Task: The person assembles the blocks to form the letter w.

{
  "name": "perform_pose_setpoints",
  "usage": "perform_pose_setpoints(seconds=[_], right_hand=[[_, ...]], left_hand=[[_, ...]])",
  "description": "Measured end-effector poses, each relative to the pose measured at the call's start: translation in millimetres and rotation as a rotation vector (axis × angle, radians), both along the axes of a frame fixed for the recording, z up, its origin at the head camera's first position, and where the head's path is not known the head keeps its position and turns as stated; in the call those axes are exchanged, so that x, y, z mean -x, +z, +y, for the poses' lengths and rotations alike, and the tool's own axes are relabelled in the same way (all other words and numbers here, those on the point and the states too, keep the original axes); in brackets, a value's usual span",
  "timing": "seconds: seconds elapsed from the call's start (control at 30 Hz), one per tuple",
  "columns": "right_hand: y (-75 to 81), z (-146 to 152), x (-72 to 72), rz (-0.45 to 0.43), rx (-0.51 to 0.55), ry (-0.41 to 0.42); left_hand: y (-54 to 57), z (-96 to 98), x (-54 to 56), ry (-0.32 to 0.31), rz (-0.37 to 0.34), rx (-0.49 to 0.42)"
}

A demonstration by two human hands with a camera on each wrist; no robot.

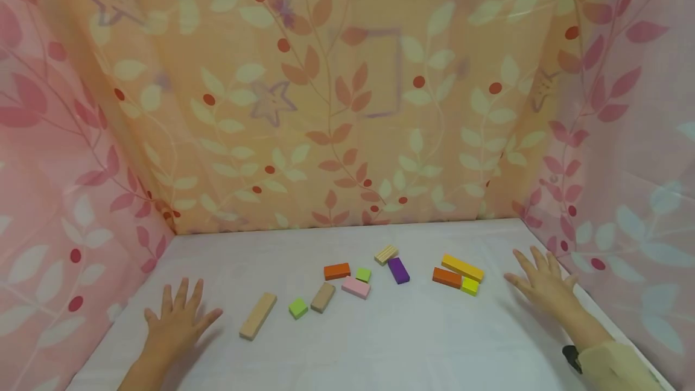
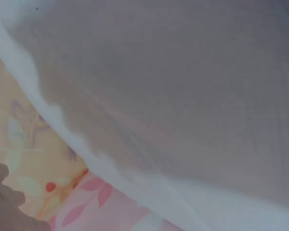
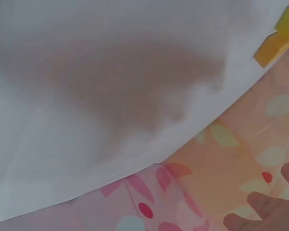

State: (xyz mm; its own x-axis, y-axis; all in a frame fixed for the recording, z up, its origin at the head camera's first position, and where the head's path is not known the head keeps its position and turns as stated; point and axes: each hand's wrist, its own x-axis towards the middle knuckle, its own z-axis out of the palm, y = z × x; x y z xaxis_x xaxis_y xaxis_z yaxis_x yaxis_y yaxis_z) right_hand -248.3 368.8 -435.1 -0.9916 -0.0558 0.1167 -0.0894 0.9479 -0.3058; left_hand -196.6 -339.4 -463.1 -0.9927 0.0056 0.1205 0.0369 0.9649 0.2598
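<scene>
Left hand [image 1: 172, 326], right hand [image 1: 547, 288] — fingers spread. Yellow cube [image 1: 469, 286], right hand's 9 o'clock — best pinched by opposite sides.

On the white tabletop [image 1: 380, 343], a long wooden block [image 1: 257, 316] lay toward nine o'clock; an orange block [image 1: 336, 271] toward eleven; a purple block [image 1: 399, 270] toward one; a yellow cube [image 1: 469, 286] toward three.

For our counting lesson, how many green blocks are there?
2: one green block just right of the long tan block, another green block behind the pink block. None appears hidden.
</scene>
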Motion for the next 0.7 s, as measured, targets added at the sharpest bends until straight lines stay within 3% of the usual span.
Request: perform_pose_setpoints(seconds=[0.4, 0.7], right_hand=[[4.0, -38.1, -3.0, 0.071, 0.116, 0.037], [15.8, -79.2, -1.5, 0.124, 0.280, 0.159]], left_hand=[[-2.2, 9.1, -2.0, -0.075, 0.027, -0.013], [-5.5, 22.7, 0.9, -0.150, 0.049, -0.040]])
